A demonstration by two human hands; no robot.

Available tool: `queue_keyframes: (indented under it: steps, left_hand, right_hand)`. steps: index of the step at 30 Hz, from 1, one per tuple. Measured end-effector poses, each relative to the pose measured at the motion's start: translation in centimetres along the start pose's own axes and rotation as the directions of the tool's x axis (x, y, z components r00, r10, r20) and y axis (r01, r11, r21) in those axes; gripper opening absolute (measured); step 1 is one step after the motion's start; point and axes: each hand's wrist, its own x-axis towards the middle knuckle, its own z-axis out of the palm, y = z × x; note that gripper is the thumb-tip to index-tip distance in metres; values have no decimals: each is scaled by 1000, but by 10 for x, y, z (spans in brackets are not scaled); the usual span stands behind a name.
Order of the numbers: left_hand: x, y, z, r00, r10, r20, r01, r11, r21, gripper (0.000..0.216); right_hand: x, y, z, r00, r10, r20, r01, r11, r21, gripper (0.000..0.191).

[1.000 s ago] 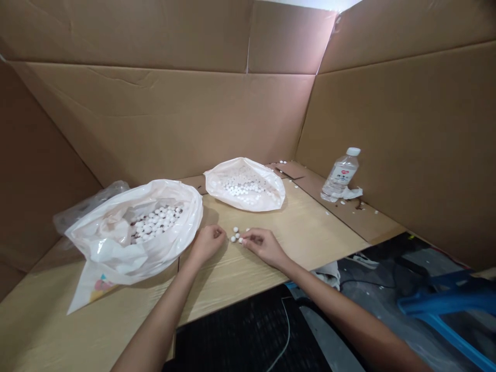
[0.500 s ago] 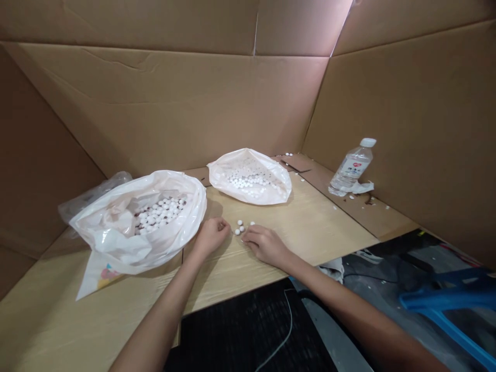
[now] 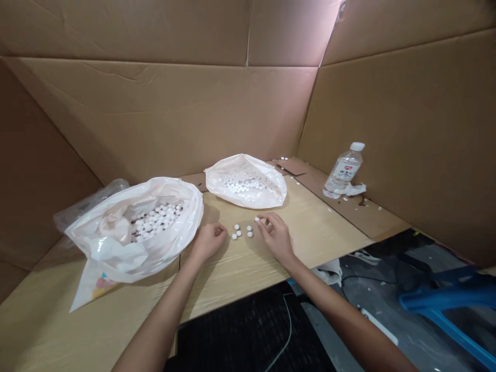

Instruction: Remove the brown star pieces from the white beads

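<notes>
Fingertips point(image 3: 262, 218) of the right hand point(image 3: 276, 237) pinch a small white ball point(image 3: 256, 219) between thumb and forefinger, while the other fingers bend loosely. The left hand point(image 3: 209, 242) rests palm down on the pale wood-grain table point(image 3: 248, 279), its fingers curled inward toward the right; the curl hides whether it has hold of anything. Between the two hands, five more white balls point(image 3: 242, 231) sit in a loose group on the table, spaced slightly apart and touching neither hand.

Just left of the left hand, a white plastic bag point(image 3: 116, 253) lies with its mouth open, showing many of the same balls inside. A second white plastic bag point(image 3: 263, 194) lies farther back near the far edge, also holding balls. A clear plastic bag point(image 3: 89, 204) pokes out behind the left one. Far right, a plastic water bottle point(image 3: 343, 170) stands on a cardboard sheet point(image 3: 349, 214) dotted with stray white bits, with cardboard walls point(image 3: 155, 113) rising behind.
</notes>
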Motion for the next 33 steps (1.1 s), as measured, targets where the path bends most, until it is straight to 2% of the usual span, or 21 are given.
queue_keyframes:
  steps: [1,3,5,9,12,15,20,24,27,30,33]
  left_hand:
    - [0,0,0,1000,1,-1,-1,1000,5,22]
    - [1,-2,1,1000,23,-2,-23,1000,8,21]
    - [1,-4,2,999,50,-2,-50,999,10,21]
    - [-2,-6,4,997,77,-23,-76,996,47,20]
    - [-6,-3,6,989,128,-74,-124,991,60,23]
    - [-9,1,9,972,214,-99,-208,976,65,33]
    - [-6,2,14,945,326,10,-327,945,14,39]
    - [-3,-3,17,939,335,85,-338,941,33,35]
    - [-1,-4,18,939,335,84,-340,938,64,30]
    - [-2,-2,17,942,325,82,-332,939,86,27]
    - [-4,0,18,948,309,77,-315,945,83,27]
  right_hand:
    - [1,1,0,1000,-12,-21,12,999,-32,11]
    - [2,1,1,997,-82,16,83,994,-71,10]
    - [1,-1,3,981,-156,120,164,984,-67,8]
    - [-3,-7,6,909,-243,338,278,959,-57,8]
    - [-5,-7,7,877,-269,397,319,945,-65,8]
    - [-6,-6,7,879,-252,404,302,951,-61,5]
    - [-7,-7,7,885,-222,409,263,964,-46,7]
    - [-7,-10,7,885,-208,417,225,974,8,7]
    - [-5,-8,6,920,-159,359,154,987,43,8]
    - [-4,-1,6,960,-60,275,61,998,7,10]
    - [-4,7,9,965,1,261,6,1000,-25,21]
